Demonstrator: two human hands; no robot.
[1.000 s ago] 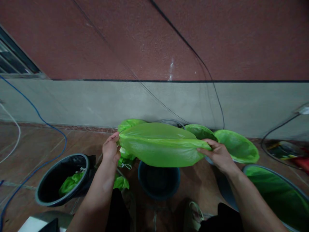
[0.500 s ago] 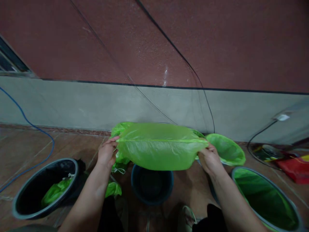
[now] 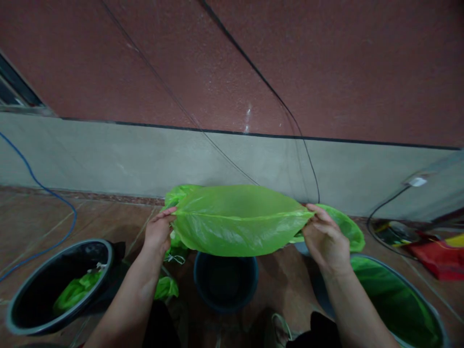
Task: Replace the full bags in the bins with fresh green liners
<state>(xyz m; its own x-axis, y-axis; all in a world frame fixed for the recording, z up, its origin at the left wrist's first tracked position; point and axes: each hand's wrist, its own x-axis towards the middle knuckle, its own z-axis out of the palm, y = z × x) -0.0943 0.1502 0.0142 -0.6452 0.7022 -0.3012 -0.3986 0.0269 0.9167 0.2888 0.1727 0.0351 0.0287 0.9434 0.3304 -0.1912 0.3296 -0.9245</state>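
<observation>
A green plastic bag [image 3: 239, 222] is stretched sideways between my two hands, its seam running across the middle. My left hand [image 3: 159, 229] pinches the bag's left end between thumb and fingers. At the right end, my right hand [image 3: 326, 239] grips the other corner, its palm turned more toward me. Below the bag a dark blue bucket [image 3: 226, 295] stands on the floor, its back rim covered by the plastic. More green plastic [image 3: 181, 193] bunches up behind the bag's left end.
A dark bin [image 3: 25, 319] with crumpled green bags [image 3: 78, 290] stands at left. On the right are a green-lined bin [image 3: 395, 295] and another green-lined container [image 3: 350, 232]. A blue cable [image 3: 39, 179] crosses the floor. A red bag [image 3: 438, 258] lies far right, near the wall [image 3: 108, 159].
My right hand has shifted slightly right and turned, and the bag's right end is drawn to a point. My left hand keeps its hold. The view has shifted slightly.
</observation>
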